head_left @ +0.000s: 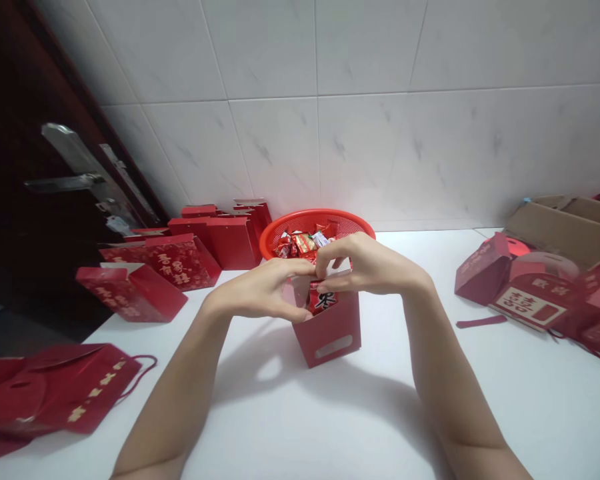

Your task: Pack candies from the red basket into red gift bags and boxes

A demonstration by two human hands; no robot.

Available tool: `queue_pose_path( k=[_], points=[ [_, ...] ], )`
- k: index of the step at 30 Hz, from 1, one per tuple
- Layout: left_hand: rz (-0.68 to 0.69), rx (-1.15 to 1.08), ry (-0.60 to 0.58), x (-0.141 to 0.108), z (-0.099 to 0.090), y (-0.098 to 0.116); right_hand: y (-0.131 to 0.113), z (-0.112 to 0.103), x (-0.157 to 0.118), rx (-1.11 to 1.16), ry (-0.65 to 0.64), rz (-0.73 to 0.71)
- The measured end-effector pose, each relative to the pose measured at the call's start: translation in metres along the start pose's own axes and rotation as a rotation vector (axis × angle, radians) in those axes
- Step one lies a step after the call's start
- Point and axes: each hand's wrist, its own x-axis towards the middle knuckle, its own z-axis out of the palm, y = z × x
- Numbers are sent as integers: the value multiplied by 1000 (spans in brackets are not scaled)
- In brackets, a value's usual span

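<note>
An open-topped red gift box (333, 333) with a pale oblong patch on its front stands on the white table in front of me. My left hand (270, 288) grips the box's left rim, thumb at the front edge and fingers at the back. At the mouth of the box is a small red snack packet (323, 298) with a dark character outlined in white. My right hand (363, 263) holds this packet by its upper edge, fingers curled. The packet's lower part is hidden inside the box. Just behind stands a red plastic basket (316, 215) with wrapped candies (304, 243) in it.
Several red paper gift boxes (173, 257) stand at the back left, near a dark door (20, 220). A red gift bag (80, 387) lies at the front left. To the right are more red boxes (530, 293), a dark red strip (481, 322) and a cardboard carton (563, 223).
</note>
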Motion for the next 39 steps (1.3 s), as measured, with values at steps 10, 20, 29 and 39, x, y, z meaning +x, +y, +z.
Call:
queue_pose_path(
  k=[10, 20, 29, 39],
  points=[
    [14, -90, 26, 5, -3, -16, 4, -4, -2, -10, 89, -11],
    [-51, -272, 177, 18, -3, -46, 50, 3, -33, 285, 267, 132],
    [-10, -382, 161, 23, 11, -45, 75, 76, -51, 734, 377, 135],
    [9, -651, 303, 14, 48, -46, 77, 86, -56, 757, 576, 128]
  ],
)
